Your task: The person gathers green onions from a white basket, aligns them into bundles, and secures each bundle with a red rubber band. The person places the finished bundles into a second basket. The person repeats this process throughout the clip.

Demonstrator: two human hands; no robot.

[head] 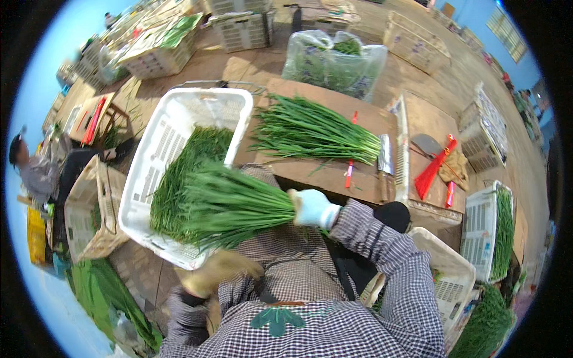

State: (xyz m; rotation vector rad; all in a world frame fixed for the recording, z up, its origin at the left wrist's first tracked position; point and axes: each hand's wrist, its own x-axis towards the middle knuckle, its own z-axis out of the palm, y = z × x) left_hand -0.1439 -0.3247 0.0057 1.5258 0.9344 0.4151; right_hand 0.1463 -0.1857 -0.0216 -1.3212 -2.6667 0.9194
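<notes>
My right hand (311,208), in a pale blue glove, grips a bunch of long green chives (237,201) by the pale stem ends. The leaves fan out to the left over a white plastic crate (244,107) that holds loose greens (168,215). Blurred, my left hand (221,270) in a yellowish glove is below the leaves near the crate's lower corner, with nothing visible in it. Another pile of chives (313,127) lies on the brown board across a red strip (348,173). Beside its stem ends is a cleaver (385,156) with a wooden handle.
A side board (429,118) holds a red bundle of ties (434,172) and a brown cloth (454,168). Beyond the board stands a clear plastic bag (331,67) of greens. Crates stand at right, one with greens (502,232). A person (40,174) sits at the far left.
</notes>
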